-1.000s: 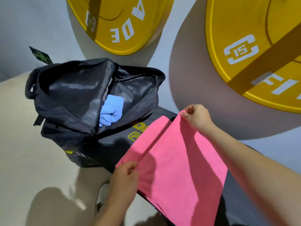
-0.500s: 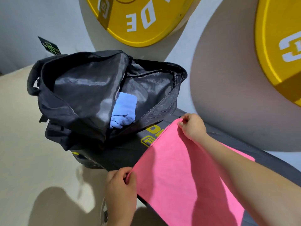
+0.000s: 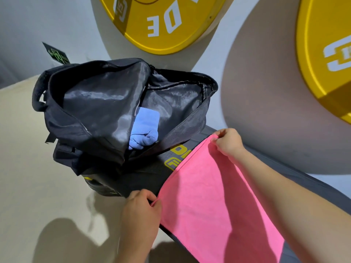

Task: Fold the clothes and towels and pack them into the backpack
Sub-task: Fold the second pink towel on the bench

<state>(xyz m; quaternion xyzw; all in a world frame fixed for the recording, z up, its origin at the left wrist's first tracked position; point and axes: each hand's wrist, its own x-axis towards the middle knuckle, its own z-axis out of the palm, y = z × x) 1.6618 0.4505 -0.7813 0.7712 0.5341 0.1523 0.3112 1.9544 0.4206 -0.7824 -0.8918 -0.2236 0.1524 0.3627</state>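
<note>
A pink towel (image 3: 212,202) lies stretched over a black bench. My left hand (image 3: 141,213) pinches its near corner at the bench's front edge. My right hand (image 3: 228,142) pinches the far corner. The black backpack (image 3: 91,103) stands unzipped and wide open to the left of the towel. Inside it sits a folded light blue cloth (image 3: 145,128).
The black bench (image 3: 144,179) with yellow lettering carries the backpack and the towel. Two big yellow weight plates (image 3: 163,21) (image 3: 322,59) hang on the grey wall behind. Beige floor (image 3: 28,168) spreads to the left and below.
The folded-over flap of the pink towel has been spread flat, so the towel now lies as a single smooth sheet. Both hands kept their corner holds. The view shifted right and closer.
</note>
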